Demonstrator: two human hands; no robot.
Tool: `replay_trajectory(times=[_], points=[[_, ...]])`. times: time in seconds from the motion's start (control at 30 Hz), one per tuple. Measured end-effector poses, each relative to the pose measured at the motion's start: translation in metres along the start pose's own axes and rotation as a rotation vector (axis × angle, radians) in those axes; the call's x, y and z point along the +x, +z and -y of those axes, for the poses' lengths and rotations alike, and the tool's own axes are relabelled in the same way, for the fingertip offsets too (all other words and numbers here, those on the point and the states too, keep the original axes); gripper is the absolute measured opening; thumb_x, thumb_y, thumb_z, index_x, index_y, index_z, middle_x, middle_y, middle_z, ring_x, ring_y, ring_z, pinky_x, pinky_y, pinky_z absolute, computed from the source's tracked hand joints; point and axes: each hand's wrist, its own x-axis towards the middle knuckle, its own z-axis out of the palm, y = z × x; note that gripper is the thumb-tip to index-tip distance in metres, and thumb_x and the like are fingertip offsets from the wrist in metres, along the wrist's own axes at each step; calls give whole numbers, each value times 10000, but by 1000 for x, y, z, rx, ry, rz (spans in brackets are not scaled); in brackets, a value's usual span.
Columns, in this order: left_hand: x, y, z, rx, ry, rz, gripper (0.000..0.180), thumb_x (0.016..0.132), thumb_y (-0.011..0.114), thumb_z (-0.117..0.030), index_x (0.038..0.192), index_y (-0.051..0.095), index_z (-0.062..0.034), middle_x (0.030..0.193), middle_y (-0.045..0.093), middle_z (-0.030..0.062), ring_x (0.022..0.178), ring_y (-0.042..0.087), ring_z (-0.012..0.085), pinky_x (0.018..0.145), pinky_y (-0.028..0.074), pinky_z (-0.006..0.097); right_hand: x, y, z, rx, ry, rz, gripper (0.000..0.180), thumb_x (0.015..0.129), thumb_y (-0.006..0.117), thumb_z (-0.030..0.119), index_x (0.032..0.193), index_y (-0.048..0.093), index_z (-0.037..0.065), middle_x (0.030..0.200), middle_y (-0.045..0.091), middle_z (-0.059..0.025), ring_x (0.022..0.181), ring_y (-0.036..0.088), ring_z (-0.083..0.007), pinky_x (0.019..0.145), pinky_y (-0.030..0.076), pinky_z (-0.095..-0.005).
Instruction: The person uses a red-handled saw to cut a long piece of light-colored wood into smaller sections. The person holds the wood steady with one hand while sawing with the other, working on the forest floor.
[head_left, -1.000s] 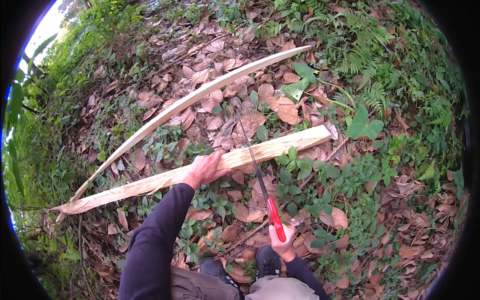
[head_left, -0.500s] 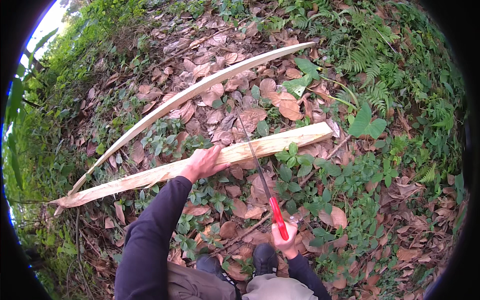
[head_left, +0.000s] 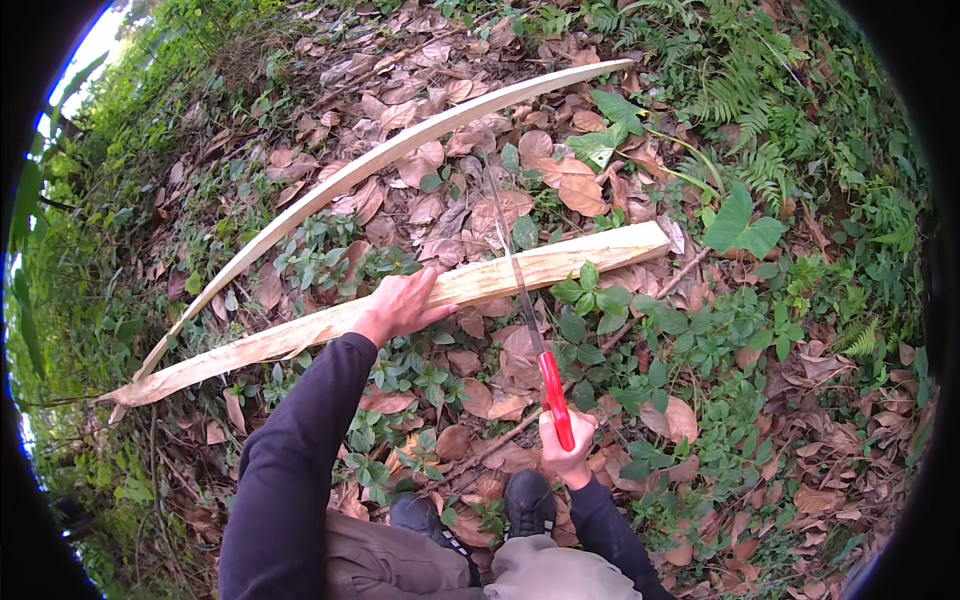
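A pale, rough-hewn wooden beam (head_left: 570,262) lies slantwise across the leafy ground in front of me. My left hand (head_left: 402,303) grips it near its middle, fingers over the far edge and thumb along the near side. In my right hand (head_left: 568,446) is the red handle of a hand saw (head_left: 527,302), its fingers closed round the grip. The narrow dark blade crosses the top of the beam to the right of my left hand, its tip pointing away from me. Whether the blade has cut into the wood I cannot tell.
Beyond the beam lies a second, thinner wooden strip (head_left: 400,146), its left end close to the beam's left end. Dry brown leaves (head_left: 582,193), low green plants (head_left: 690,335) and ferns (head_left: 735,95) cover the ground. My dark shoes (head_left: 528,502) are below the saw handle.
My right hand and the saw have moved forward, away from me, with the blade still across the beam. My left hand keeps its place on the wood. The view has shifted slightly.
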Motion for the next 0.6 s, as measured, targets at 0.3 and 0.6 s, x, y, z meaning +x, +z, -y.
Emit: replay_trajectory(times=[0.3, 0.6], points=[[1, -3, -4, 6, -4, -11, 666, 934, 514, -642, 1086, 475, 5, 864, 663, 209, 775, 681, 373, 658, 542, 455, -6, 14, -11, 46, 49, 4, 191, 811, 658, 58, 650, 560, 27, 517, 518, -110, 443, 561, -296, 469, 415, -372], [2, -2, -5, 16, -17, -24, 675, 923, 522, -652, 1082, 478, 3, 843, 669, 213, 758, 681, 381, 657, 548, 456, -7, 14, -13, 54, 80, 17, 188, 809, 661, 62, 649, 566, 33, 521, 524, -104, 446, 557, -300, 473, 417, -377]])
